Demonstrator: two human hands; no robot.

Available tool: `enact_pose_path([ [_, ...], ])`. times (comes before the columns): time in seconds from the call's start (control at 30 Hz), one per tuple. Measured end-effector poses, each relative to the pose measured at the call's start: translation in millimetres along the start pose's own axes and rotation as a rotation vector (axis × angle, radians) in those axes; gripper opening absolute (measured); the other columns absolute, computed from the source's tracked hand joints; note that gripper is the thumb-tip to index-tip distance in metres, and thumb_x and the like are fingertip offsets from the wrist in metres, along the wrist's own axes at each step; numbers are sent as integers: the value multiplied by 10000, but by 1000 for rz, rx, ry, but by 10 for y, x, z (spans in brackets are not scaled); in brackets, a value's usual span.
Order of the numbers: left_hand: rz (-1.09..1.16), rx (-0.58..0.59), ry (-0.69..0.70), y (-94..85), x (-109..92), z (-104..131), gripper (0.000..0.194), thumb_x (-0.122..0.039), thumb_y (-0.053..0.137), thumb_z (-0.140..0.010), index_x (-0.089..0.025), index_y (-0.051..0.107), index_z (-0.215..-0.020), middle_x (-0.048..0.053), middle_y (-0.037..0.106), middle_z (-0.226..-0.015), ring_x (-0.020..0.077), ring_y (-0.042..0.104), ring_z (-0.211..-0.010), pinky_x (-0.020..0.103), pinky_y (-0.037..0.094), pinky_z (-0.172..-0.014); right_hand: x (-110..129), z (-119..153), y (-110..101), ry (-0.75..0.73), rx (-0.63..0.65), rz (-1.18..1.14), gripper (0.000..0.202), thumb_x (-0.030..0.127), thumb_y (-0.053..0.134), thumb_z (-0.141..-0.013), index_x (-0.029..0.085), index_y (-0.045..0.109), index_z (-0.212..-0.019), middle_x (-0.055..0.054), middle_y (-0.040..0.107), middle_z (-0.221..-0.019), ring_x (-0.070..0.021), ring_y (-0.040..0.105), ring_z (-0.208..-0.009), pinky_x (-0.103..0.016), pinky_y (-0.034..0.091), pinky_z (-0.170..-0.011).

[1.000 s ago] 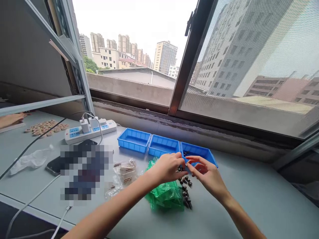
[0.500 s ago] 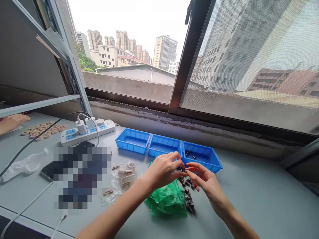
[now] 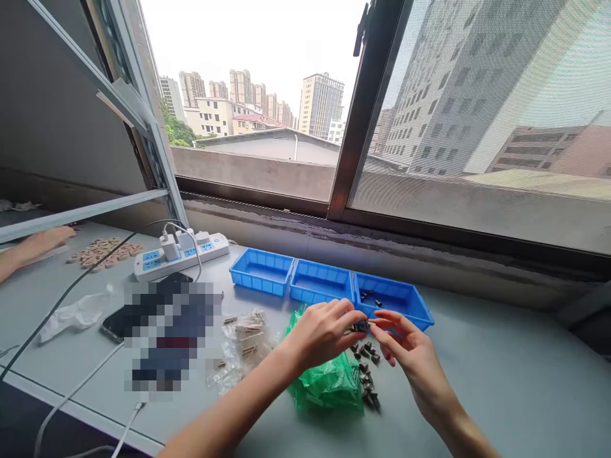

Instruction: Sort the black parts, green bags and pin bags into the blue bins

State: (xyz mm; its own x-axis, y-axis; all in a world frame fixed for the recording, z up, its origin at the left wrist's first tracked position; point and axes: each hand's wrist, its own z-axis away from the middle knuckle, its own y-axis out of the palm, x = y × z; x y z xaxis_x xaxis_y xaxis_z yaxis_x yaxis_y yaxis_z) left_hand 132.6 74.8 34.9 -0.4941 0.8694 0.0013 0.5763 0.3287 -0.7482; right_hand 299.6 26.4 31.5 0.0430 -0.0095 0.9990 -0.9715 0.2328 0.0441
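Note:
My left hand (image 3: 324,327) is over the green plastic bag (image 3: 329,385), thumb and fingers pinched round a small dark metal piece (image 3: 359,326). Fingertips of my right hand (image 3: 410,346) meet the left ones at that piece, also closed in a pinch; what they grip there is too small to make out. Below both hands, several dark metal pieces with wide heads, like short screws (image 3: 367,381), lie loose on the table along the bag's right side. Just behind the hands stands the right blue bin (image 3: 410,305), with a few similar dark pieces inside.
Two more blue bins, the middle one (image 3: 317,294) and the left one (image 3: 260,283), join the right bin in a row. Clear packets of pins (image 3: 243,346), blurred phones (image 3: 114,326) and a power strip (image 3: 210,251) lie leftward. Another person's hand (image 3: 42,245) is near wooden pieces (image 3: 102,252).
The view has shifted slightly, moving the scene rightward. Both hands stay together over the bag's edge, fingertips still meeting at the small piece.

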Motion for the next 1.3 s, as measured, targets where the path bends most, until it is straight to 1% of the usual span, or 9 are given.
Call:
enact_pose_path([
  [0.13,-14,40,14,0,-5,8,229,-373,444,-964,-176,560,-969,11,625,-864,135,638,-722,238,495,-583,-5,6,-12,12,17,-5,446,494,823,-538,197,688,-843,-2,647,-672,-97,470,-463,-236,399,-418],
  [0.23,-32,22,36,2,-11,12,248,-356,403,-980,-175,563,-923,11,621,-859,124,626,-688,233,481,-558,-10,20,-9,18,27,7,428,492,819,-550,201,694,-838,6,628,-647,-98,465,-459,-239,394,-422],
  [0.43,-34,-57,49,-32,-37,-6,278,-296,323,-996,-168,555,-912,13,619,-820,123,613,-657,230,463,-524,-2,41,6,0,48,12,432,519,786,-601,209,689,-884,-2,638,-707,-87,458,-435,-243,393,-411],
  [0.6,-31,-72,59,-65,-29,-21,263,-249,313,-982,-162,551,-913,14,626,-805,125,611,-638,228,475,-523,22,36,27,7,115,29,434,509,772,-632,213,685,-938,-17,663,-775,-85,468,-445,-237,388,-407],
  [0.77,-23,-122,59,-75,-17,-26,253,-265,301,-994,-166,533,-1009,19,640,-828,127,625,-657,226,487,-535,8,7,30,8,78,-20,469,517,792,-597,214,679,-937,-35,686,-836,-82,466,-459,-231,371,-406],
  [0.93,-53,-103,27,-43,-35,-11,262,-291,294,-1002,-178,530,-986,22,644,-854,140,642,-705,239,497,-553,-28,-15,20,19,88,-18,494,554,774,-605,214,679,-951,-32,672,-864,-77,445,-458,-238,361,-414],
  [1.03,-49,-78,4,-32,-49,1,249,-302,314,-996,-175,527,-975,26,642,-870,144,643,-727,241,500,-558,-27,-17,25,2,85,2,474,551,767,-617,216,676,-940,-16,658,-830,-78,441,-464,-232,349,-416],
  [1.13,-40,-54,-6,-25,-65,7,204,-275,343,-981,-177,522,-979,26,636,-881,142,638,-740,237,497,-561,-9,-10,30,-13,73,27,467,545,777,-601,211,674,-911,-11,653,-788,-86,438,-462,-236,345,-418],
  [1.3,-25,-70,-35,-10,-80,10,162,-278,379,-960,-181,509,-952,22,631,-874,143,630,-741,235,494,-564,16,13,27,-13,63,42,463,545,785,-584,203,670,-875,-16,658,-783,-84,434,-456,-239,342,-420],
])
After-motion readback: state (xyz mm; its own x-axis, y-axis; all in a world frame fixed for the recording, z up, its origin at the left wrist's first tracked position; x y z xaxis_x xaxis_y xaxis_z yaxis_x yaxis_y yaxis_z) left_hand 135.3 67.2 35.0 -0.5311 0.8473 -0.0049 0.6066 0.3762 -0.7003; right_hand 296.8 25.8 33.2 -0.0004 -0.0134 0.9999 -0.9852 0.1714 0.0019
